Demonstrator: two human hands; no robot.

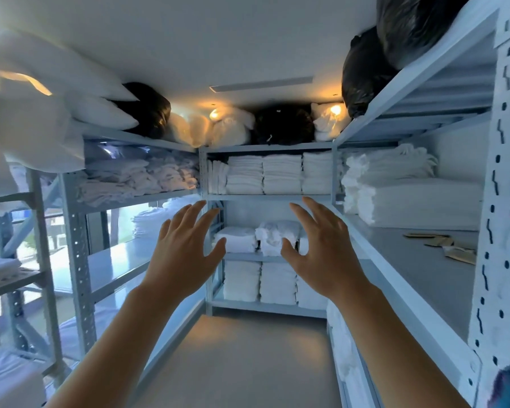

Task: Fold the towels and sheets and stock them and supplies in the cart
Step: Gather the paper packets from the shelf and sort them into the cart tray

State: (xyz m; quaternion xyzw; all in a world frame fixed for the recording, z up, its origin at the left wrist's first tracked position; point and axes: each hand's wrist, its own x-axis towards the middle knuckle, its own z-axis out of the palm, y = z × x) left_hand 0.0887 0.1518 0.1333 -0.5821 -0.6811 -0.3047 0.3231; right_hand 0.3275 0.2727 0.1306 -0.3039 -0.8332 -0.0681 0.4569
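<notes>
**Towels stacked on the far rack, both hands raised and empty**

Towels (pixel 280 173) sit folded in three neat stacks on the far rack (pixel 265 198), with more piles on the two shelves below. Left hand (pixel 186 254) and right hand (pixel 324 251) hover side by side in the aisle, fingers spread apart, gripping nothing, well short of the linen. Nothing stands between them and the rack. Four black bags (pixel 362 75) and several pillows (pixel 100 110) crowd the top shelves. A few brown packets (pixel 451 245) lie on the right shelf.
</notes>
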